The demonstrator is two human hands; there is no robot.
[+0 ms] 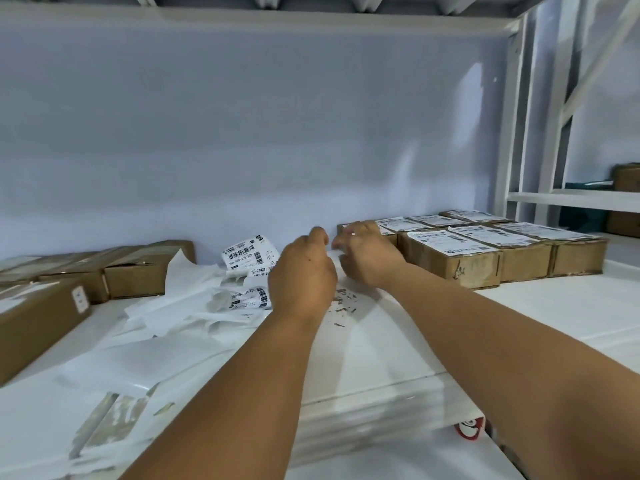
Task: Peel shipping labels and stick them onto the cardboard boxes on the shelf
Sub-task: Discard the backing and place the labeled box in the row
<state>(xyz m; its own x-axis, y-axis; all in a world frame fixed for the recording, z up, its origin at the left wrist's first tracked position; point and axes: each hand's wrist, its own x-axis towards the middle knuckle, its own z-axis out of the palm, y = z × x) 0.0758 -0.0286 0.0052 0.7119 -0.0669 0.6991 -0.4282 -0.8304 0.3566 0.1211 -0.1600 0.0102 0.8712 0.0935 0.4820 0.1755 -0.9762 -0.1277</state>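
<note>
Pinched small white label [333, 253] between curled fingers of left hand [303, 275] and right hand [369, 256], mid-shelf. Counted at least six flat brown labelled boxes [450, 265] far right, touching, in two rows. Counted three plain boxes [138, 275] left. Noted curled barcode labels [244, 252] among crumpled white backing paper [180, 292] on smooth white shelf [554, 313].

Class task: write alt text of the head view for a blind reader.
A person's left hand and right hand meet above a white shelf, seemingly pinching a small white label between them. Labelled brown cardboard boxes sit to the right; bare-topped brown cardboard boxes and crumpled white backing paper lie left.
</note>
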